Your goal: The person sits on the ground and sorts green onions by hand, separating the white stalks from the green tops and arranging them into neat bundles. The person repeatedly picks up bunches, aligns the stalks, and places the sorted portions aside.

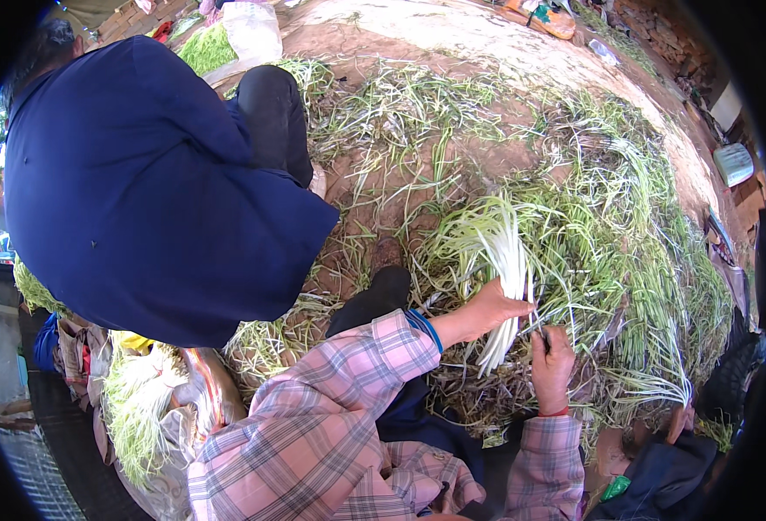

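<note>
My left hand (481,312) is closed around a bunch of long, white-stemmed greens (505,254), which look like chives. Their pale leaf tips fan out up and to the left, and the white ends stick out below my fist. Just right of it, my right hand (551,361) pinches the lower end of a thin single stalk (534,312) beside the bunch. Under both hands spreads a thick heap of loose greens (591,260), with brown, withered trimmings (487,397) nearer to me.
A co-worker in a dark blue coat (161,189) squats close at left. Another person's hand (680,420) holds a bunch of stalks (656,391) at lower right. Bundled greens (142,404) lie by a sack at lower left. A plastic jug (733,164) stands at far right.
</note>
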`<state>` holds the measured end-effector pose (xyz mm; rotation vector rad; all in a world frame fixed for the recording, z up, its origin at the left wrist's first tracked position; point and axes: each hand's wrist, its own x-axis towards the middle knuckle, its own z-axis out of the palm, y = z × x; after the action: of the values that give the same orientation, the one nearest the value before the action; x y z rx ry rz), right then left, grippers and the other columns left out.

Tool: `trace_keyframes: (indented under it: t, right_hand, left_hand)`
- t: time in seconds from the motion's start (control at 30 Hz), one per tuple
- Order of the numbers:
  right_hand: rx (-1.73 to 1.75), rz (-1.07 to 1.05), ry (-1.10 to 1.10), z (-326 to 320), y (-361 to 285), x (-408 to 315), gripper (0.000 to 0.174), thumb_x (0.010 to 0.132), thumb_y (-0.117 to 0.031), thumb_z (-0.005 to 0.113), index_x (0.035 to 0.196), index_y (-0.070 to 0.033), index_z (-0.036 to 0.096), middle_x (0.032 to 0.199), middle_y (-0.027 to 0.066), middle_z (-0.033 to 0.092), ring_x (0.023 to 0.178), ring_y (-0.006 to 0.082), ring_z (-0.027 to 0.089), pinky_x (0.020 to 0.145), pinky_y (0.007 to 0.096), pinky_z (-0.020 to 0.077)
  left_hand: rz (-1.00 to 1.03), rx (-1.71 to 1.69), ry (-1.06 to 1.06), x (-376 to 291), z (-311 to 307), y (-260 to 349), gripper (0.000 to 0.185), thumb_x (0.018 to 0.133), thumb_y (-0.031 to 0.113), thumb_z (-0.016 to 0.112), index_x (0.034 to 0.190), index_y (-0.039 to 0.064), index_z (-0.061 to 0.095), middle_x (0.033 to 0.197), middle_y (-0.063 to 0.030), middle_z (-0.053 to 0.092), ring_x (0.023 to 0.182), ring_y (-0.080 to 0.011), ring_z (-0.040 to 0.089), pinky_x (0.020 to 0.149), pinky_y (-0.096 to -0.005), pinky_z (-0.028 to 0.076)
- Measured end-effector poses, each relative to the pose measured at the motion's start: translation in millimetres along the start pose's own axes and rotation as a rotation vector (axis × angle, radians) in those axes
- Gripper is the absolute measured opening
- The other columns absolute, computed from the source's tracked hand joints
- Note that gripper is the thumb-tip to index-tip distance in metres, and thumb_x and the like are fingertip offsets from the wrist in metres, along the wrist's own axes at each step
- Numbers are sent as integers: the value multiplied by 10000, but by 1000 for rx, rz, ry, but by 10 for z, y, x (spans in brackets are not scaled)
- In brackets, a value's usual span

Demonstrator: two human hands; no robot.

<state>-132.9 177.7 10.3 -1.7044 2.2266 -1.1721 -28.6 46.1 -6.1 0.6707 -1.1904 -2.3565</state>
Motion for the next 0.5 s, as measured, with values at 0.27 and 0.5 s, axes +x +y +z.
trace_keyframes:
  t: [0.27, 0.5]
  right_hand:
    - [64, 109, 51, 12, 5, -34, 75, 779, -51, 580, 831, -14, 539, 679, 112, 525, 583, 231, 523, 536, 317, 414]
    - [106, 179, 101, -14, 68, -12, 88, 814, -68, 565, 868, -16, 519, 670, 56, 516, 553, 134, 462, 513, 252, 385]
  left_hand:
    - [34, 51, -47, -20, 41, -165, 221, 790, 18, 599, 993, 11, 512, 844, -42, 583, 780, -112, 557, 698, -240, 459]
    - [103, -207, 110, 41, -35, 27, 152, 789, 26, 598, 924, 16, 529, 823, -65, 590, 716, -139, 585, 613, -259, 482]
